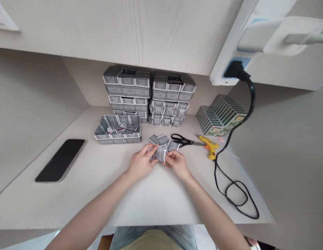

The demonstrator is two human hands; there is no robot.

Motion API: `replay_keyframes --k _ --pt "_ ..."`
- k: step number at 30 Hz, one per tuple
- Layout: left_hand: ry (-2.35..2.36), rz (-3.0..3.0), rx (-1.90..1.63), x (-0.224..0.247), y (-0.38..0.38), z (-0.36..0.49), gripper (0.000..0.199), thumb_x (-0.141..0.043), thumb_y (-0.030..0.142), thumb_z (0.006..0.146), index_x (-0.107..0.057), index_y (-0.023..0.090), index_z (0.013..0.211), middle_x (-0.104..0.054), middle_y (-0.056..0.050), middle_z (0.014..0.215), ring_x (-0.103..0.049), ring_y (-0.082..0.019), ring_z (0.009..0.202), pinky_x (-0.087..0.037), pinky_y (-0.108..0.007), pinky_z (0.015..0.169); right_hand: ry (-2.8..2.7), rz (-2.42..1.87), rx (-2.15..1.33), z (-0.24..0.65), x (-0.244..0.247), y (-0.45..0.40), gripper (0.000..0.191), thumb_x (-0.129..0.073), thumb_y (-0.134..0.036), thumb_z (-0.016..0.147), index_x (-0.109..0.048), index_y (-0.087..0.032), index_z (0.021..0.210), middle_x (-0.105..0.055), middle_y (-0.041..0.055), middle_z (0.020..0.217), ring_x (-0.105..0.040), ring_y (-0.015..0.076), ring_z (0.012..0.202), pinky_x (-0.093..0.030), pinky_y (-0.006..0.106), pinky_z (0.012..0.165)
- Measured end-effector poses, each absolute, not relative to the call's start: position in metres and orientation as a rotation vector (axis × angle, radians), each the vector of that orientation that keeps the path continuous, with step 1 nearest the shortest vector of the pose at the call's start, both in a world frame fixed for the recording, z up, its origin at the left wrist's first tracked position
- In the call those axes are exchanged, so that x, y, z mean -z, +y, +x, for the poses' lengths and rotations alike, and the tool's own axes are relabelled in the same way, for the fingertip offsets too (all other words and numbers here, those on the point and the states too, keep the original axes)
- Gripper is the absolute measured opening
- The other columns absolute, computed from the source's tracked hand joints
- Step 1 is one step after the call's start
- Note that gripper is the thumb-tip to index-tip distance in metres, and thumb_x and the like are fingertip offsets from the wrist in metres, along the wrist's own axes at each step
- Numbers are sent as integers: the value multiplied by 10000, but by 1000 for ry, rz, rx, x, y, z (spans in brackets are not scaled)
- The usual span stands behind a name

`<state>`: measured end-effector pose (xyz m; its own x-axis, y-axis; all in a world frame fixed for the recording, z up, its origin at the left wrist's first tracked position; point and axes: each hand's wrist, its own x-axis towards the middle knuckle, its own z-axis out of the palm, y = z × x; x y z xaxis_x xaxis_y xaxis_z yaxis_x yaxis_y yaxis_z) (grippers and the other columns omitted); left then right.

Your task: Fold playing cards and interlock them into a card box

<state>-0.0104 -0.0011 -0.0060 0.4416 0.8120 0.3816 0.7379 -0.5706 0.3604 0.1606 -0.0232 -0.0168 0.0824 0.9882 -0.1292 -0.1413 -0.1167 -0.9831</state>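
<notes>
A playing card [159, 154] with a grey patterned back is held between my two hands, over the middle of the table. My left hand [142, 160] grips its left side with thumb and fingers. At its right edge, my right hand [177, 162] pinches the card. Just behind my hands, several more grey-backed cards [163, 139] lie loosely spread on the table. To the left stands an open box [118, 140] made of cards, with loose card pieces inside.
Card-made boxes are stacked in two columns [129, 86] [173, 92] at the back. Black scissors [181, 140] and a yellow glue gun [211, 147] with a looping black cord [251, 100] lie right. A phone [61, 159] lies left. Boxed card packs [221, 114] stand back right.
</notes>
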Motion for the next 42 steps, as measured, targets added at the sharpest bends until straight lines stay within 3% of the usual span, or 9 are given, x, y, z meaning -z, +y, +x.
replay_keyframes --k 10,16,21,26,29,36,42 --pt "1300 2577 -829 7 -5 -6 546 -595 292 737 -426 268 1256 -531 -46 1170 -608 -148 798 -498 -271 696 -968 -1244 -1222 161 21 -24 302 -692 -361 597 -436 -202 589 -528 -66 409 -513 121 330 -421 235 340" --pt "1393 2494 -851 3 -1 -8 548 -610 303 717 -447 255 1238 -518 -46 1175 -600 -133 750 -493 -253 654 -997 -1180 -1223 161 13 -24 287 -592 -455 710 -571 -172 747 -613 -1 561 -589 144 462 -505 278 450" --pt "1404 2423 -873 4 -2 -6 537 -609 339 705 -471 232 1213 -515 -57 1158 -595 -143 783 -494 -249 647 -1030 -1185 -1198 156 13 -28 419 -692 -398 622 -575 -164 950 -658 39 758 -611 154 538 -527 299 495" --pt "1338 2413 -885 3 -5 -4 523 -605 382 704 -499 222 1190 -530 -63 1131 -589 -147 765 -498 -255 643 -1095 -1153 -1177 161 12 -29 251 -678 -346 654 -579 -170 803 -630 -1 614 -577 119 491 -498 257 511" --pt "1197 2368 -914 0 -4 -7 541 -602 364 710 -474 237 1220 -516 -69 1131 -566 -112 680 -502 -259 651 -1056 -1088 -1306 166 7 -28 249 -688 -350 642 -547 -174 747 -586 -36 531 -547 103 437 -471 231 461" --pt "949 2073 -870 -4 -3 -6 530 -596 305 740 -426 260 1240 -478 -75 1112 -533 -110 695 -493 -276 643 -1046 -991 -1543 166 0 -28 402 -695 -366 629 -463 -200 913 -610 -43 610 -563 106 421 -457 213 387" --pt "846 1829 -803 2 -13 4 421 -448 301 845 -324 190 1232 -575 -43 898 -561 -135 740 -470 -294 704 -1174 -1008 -1549 163 4 -30 368 -663 -402 664 -408 -217 855 -602 -60 563 -545 102 384 -431 205 382"
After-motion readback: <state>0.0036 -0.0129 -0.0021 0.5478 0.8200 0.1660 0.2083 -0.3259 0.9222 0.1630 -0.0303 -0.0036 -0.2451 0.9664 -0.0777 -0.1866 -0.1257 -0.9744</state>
